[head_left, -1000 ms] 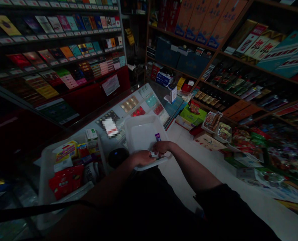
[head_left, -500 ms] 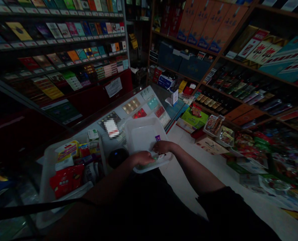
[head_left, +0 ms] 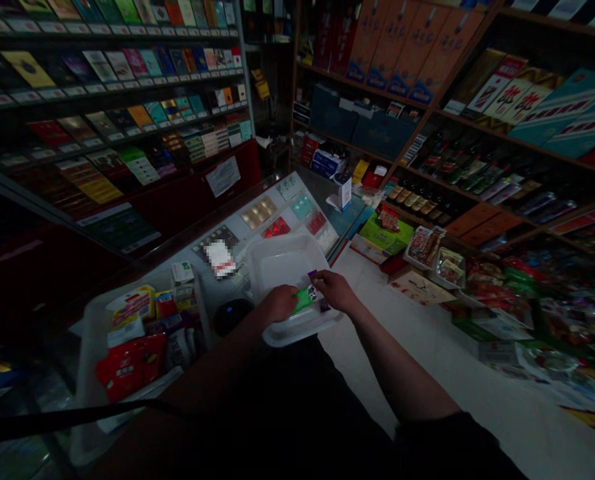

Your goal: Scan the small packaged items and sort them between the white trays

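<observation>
1. The left hand is closed round one end of a green packet, the thumb and fingers together with no gap showing.
2. The right hand is half curled, its fingertips at the packet's other end; I cannot tell whether they pinch it or only touch it.
3. The packet is small and narrow, bright green toward the left hand, white with dark marks toward the right. Its print is too small to read.
4. Its long axis runs from hand to hand, slanting, with the white end on the right and farther from the body.
5. It is over the near part of a white tray; whether it rests on the bottom is hidden.
6. A purple wrapper shows just beyond the right fingertips.
7. Left of the tray, a round black object sits near a white bin of mixed packs, red ones foremost.
</observation>
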A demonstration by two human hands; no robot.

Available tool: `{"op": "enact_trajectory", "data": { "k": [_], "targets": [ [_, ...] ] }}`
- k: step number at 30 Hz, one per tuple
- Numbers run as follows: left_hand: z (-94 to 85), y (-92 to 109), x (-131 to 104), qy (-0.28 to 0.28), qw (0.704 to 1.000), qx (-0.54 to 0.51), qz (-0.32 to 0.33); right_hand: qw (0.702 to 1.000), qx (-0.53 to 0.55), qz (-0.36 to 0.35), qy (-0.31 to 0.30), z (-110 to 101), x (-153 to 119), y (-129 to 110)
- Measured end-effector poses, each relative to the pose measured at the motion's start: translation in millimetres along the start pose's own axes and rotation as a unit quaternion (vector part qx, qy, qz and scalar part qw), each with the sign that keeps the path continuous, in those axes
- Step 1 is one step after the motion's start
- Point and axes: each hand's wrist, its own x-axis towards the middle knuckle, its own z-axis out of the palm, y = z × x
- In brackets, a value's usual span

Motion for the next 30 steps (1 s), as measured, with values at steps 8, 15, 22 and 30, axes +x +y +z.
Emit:
{"op": "enact_trajectory", "data": {
  "k": [8,15,22,30],
  "targets": [
    [-27.5,-4.7,-17.4,0.08,0.98,-0.18,0.015,0.946,0.298,0.108,0.06,26.6,-10.8,0.6],
    [-30.5,-12.2,-31.7,0.165,0.917,-0.363,0.0,0.87,0.473,0.126,0.062,35.6,-18.5,-30.9],
    [-36.9,-10.2,-53.0,0.247,0.832,-0.496,-0.005,0.915,0.4,0.054,-0.012,58.8,-34.1,-68.7],
    [-42.6,-30.5,-80.9,0.279,0.803,-0.526,-0.006,0.925,0.375,0.023,0.048,72.4,-24.9,-88.7]
  ]
}}
